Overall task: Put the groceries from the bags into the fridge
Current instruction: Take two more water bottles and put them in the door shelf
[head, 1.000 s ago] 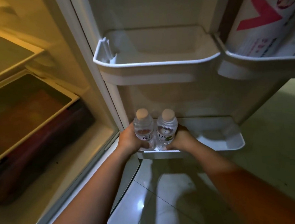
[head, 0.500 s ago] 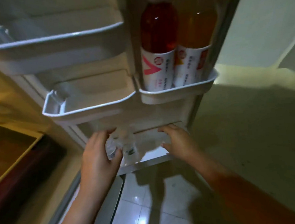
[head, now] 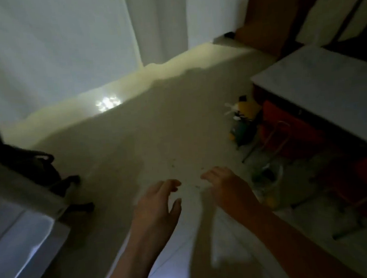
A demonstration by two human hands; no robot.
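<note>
Both hands were empty. Left hand [head: 155, 203] hung over the pale glossy tiled floor [head: 134, 142], fingers loosely spread, thumb apart. Right hand [head: 227, 187], just beside it, fingers slack and slightly curled. Groceries: a blurred heap of yellow, green and white packages [head: 242, 121] lay on the floor beyond the right hand, against the white-topped table [head: 319, 88]. A clear bag [head: 269, 176] sat nearer, contents indistinct.

Glossy tiled floor [head: 147, 141]
</note>
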